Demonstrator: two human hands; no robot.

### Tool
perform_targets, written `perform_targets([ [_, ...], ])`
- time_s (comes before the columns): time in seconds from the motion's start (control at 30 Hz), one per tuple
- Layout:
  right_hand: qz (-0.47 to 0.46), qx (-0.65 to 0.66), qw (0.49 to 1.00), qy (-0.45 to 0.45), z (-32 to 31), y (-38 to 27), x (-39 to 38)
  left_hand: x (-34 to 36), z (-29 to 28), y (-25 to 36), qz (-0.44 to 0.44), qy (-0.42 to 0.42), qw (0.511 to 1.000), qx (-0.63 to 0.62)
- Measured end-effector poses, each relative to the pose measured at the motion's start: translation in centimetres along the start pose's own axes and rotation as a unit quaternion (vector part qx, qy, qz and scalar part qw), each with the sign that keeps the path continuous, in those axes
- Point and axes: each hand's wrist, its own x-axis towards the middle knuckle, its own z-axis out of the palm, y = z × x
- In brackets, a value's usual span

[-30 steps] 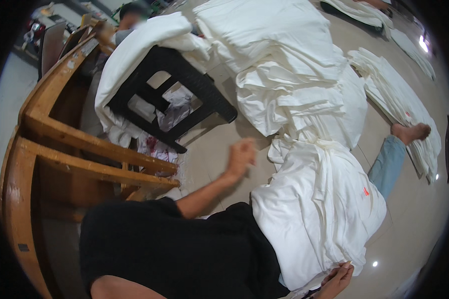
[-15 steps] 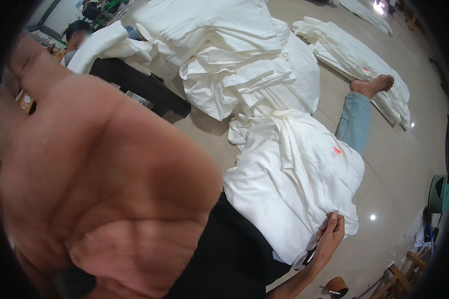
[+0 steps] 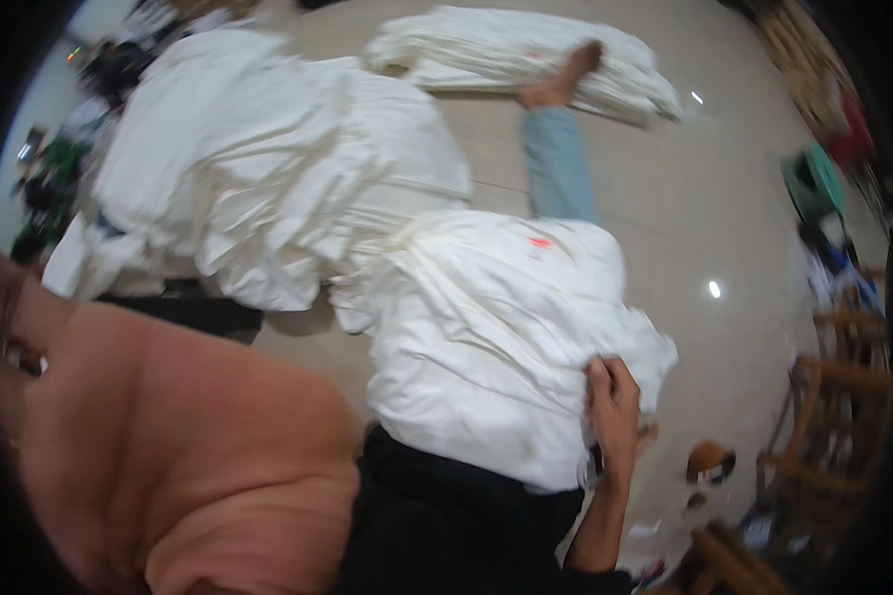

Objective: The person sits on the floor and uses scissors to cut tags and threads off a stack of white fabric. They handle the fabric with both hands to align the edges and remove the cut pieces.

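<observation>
Moved since half a second earlier: the view, swung toward the person's right, bringing more of the wooden furniture (image 3: pixel 833 382) on that side into sight. White cloth (image 3: pixel 486 337), creased, with an orange-red mark (image 3: pixel 539 242): lay spread over the person's lap. Right hand (image 3: pixel 615 397): thumb and fingers pinched together on the right-hand part of the white cloth. Left hand (image 3: pixel 198 446): very close to the camera, blurred, apart from the white cloth; whether its fingers held anything could not be told. Black shirt (image 3: pixel 446 516): just below the white cloth. Trouser leg (image 3: pixel 559 164), pale blue: extended from beneath it, ending in a bare foot (image 3: pixel 566 77) that overlapped a long folded stack (image 3: pixel 446 50), white. White heap (image 3: pixel 268 159), large, rumpled: beyond the lap to the left. Black stool (image 3: pixel 184 315): mostly hidden, between left hand and white heap. Green object (image 3: pixel 814 183), kind unclear: far right. Brown round item (image 3: pixel 709 461): on the glossy floor (image 3: pixel 685 198).
</observation>
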Motion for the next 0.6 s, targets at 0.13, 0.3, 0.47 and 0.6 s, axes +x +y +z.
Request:
perform_targets([
  [0.13, 0.004, 0.01, 0.999, 0.036, -1.0, 1.1, -0.9, -3.9, 1.8, -3.3, -0.016, -0.016, 0.999, 0.04],
  [0.3, -0.05, -0.003, 0.997, 0.054, -2.1, -3.6, -1.2, -12.0, 5.2, -5.2, -0.195, -0.123, 0.967, 0.111],
  [0.47, -0.082, 0.059, 0.995, 0.017, -2.6, -6.8, 4.8, -23.4, 9.0, -5.5, -0.499, -0.354, 0.79, -0.019],
  [0.6, -0.118, -0.05, 0.991, 0.026, -1.5, -3.9, 10.9, -29.0, 10.5, -4.9, -0.534, -0.414, 0.737, -0.025],
])
